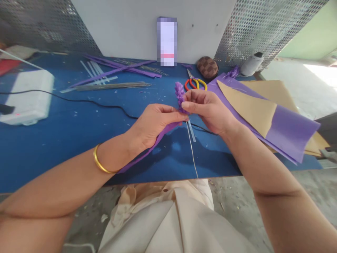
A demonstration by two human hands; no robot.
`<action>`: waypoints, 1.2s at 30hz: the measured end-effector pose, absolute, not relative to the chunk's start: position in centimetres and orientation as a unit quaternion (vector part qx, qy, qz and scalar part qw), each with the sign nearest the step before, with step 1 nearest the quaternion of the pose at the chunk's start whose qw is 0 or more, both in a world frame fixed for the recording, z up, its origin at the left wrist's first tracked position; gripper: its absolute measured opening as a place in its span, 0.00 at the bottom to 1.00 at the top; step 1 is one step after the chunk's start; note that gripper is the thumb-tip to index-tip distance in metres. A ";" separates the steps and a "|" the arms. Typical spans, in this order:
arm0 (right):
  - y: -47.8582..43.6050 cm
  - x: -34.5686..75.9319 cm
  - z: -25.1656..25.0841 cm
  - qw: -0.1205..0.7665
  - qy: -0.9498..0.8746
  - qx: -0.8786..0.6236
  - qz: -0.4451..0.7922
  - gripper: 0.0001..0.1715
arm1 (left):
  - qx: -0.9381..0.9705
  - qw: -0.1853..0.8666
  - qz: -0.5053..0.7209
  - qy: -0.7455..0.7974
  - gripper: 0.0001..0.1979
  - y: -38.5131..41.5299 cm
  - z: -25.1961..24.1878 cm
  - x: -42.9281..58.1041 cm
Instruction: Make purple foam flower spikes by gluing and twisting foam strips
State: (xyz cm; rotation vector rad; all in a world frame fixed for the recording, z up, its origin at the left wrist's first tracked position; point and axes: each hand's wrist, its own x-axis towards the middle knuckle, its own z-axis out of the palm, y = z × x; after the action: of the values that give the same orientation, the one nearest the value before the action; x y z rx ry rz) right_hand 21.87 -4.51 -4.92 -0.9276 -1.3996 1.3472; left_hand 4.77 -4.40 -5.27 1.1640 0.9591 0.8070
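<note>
Over the front middle of the table, my left hand point(158, 123) pinches the base of a purple paper flower point(179, 92), its ruffled head standing up above the fingers. A long purple paper strip point(160, 137) trails from the pinch, down under my left wrist. My right hand point(204, 105) is closed at the flower's right side, thumb and fingertips on its lower petals. Below the fingers hang a thin wire point(193, 154) and a short translucent stick point(191, 130). The exact grip on the stem is hidden by my fingers.
Red-and-yellow-handled scissors point(196, 83) lie beyond my right hand, near a checkered pouch point(207, 67). Purple and tan paper sheets point(292, 130) lie right. Wires point(113, 86) and purple strips point(137, 70) lie behind. A black cable point(79, 100) runs from a white box point(31, 95). A phone point(167, 42) stands upright.
</note>
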 end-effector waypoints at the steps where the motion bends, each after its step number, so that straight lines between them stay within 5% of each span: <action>1: -4.4 22.1 -4.9 0.470 -0.565 -0.369 0.569 0.12 | 0.506 0.664 0.359 0.417 0.07 -4.4 -5.2 4.8; 17: -4.0 22.4 -4.9 0.462 -0.478 -0.331 0.670 0.09 | 0.415 0.755 0.362 0.356 0.09 -4.2 -4.8 4.5; 26: -3.9 22.7 -4.6 0.502 -0.495 -0.366 0.607 0.09 | 0.448 0.713 0.377 0.386 0.14 -4.2 -5.1 4.8; 32: -3.8 22.7 -4.8 0.502 -0.492 -0.358 0.615 0.09 | 0.459 0.672 0.430 0.390 0.08 -3.9 -5.3 4.9; 36: -3.9 22.6 -4.9 0.496 -0.475 -0.361 0.631 0.09 | 0.489 0.653 0.443 0.372 0.18 -3.7 -5.5 4.7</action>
State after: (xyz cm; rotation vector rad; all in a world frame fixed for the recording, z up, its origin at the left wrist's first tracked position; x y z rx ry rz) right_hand 22.60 -3.87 -4.86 -0.8741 -1.1497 1.5283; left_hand 4.71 -3.71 -5.47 1.1088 0.8435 1.0063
